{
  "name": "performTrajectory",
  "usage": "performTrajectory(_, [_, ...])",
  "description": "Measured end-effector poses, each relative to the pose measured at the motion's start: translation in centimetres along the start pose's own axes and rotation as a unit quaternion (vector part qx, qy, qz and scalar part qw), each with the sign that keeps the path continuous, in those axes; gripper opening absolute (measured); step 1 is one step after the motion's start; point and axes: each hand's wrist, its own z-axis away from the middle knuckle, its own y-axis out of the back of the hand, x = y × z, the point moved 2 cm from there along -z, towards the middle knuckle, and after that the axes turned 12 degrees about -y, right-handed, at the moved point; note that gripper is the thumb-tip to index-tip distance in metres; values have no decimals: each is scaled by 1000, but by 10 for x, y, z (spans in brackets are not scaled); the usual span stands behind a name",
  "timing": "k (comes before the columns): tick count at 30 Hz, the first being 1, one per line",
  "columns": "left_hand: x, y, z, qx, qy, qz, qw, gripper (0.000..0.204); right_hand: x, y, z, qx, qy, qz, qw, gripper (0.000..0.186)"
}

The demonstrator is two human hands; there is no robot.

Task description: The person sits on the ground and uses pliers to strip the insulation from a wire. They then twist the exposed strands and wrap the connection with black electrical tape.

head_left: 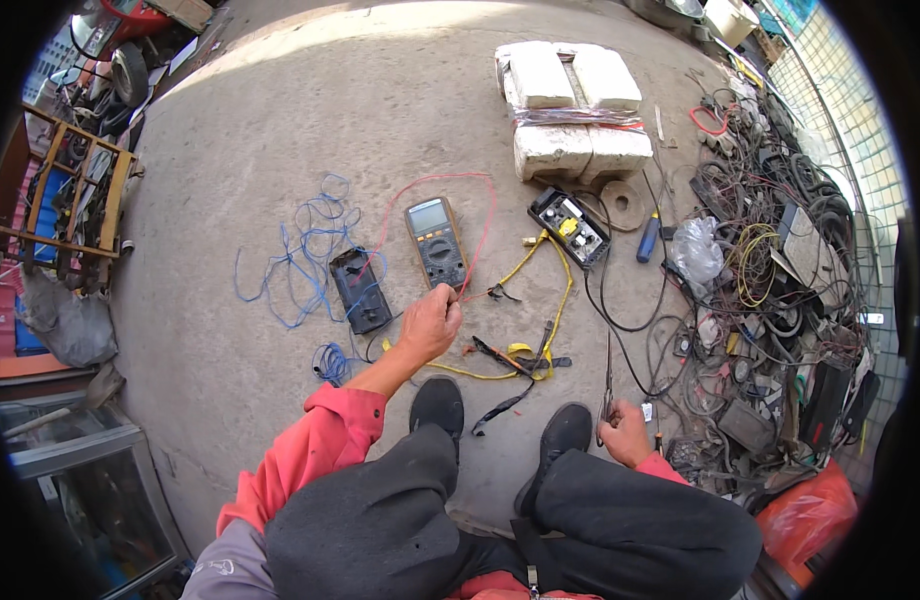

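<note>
My left hand (pixel 432 322) is closed in a pinch at the lower edge of a grey-and-orange multimeter (pixel 436 241), where a red wire (pixel 493 212) runs into the fingers. That wire loops over the meter toward a black open case half (pixel 361 290) on the left. My right hand (pixel 626 436), beside my right shoe, grips a long, thin, dark pointed tool (pixel 609 372) whose exact kind is unclear. Farther ahead, a black case with an exposed circuit board (pixel 570 226) lies face up. Yellow cable (pixel 568 290) bends from it toward dark taped ends (pixel 502 355) in front of my feet.
Blue wire (pixel 305 262) lies in loose loops at left. A blue-handled screwdriver (pixel 649 240) and a ring-shaped piece (pixel 623 206) sit near white foam blocks (pixel 580 110). A cable heap (pixel 770 300) fills the right; a glass-fronted frame (pixel 105 510) stands lower left.
</note>
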Motion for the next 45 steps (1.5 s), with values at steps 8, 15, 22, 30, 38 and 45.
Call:
performTrajectory(8, [52, 38, -33, -2, 196, 554, 809, 7, -68, 45, -10, -16, 94, 12, 995, 15])
performTrajectory(15, [79, 58, -45, 72, 189, 652, 731, 2, -136, 41, -2, -166, 145, 2, 975, 23])
performTrajectory(22, [110, 47, -45, 103, 157, 650, 737, 7, -166, -8, 25, -312, 210, -13, 927, 37])
performTrajectory(30, [132, 23, -37, 131, 88, 601, 784, 7, -191, -15, 21, -235, 196, -6, 952, 36])
performTrajectory(38, [145, 17, -33, 102, 108, 623, 768, 9, -184, -23, 10, -188, 161, -92, 964, 46])
performTrajectory(45, [148, 14, -32, 106, 112, 627, 764, 11, -190, -20, 14, -186, 174, -159, 954, 56])
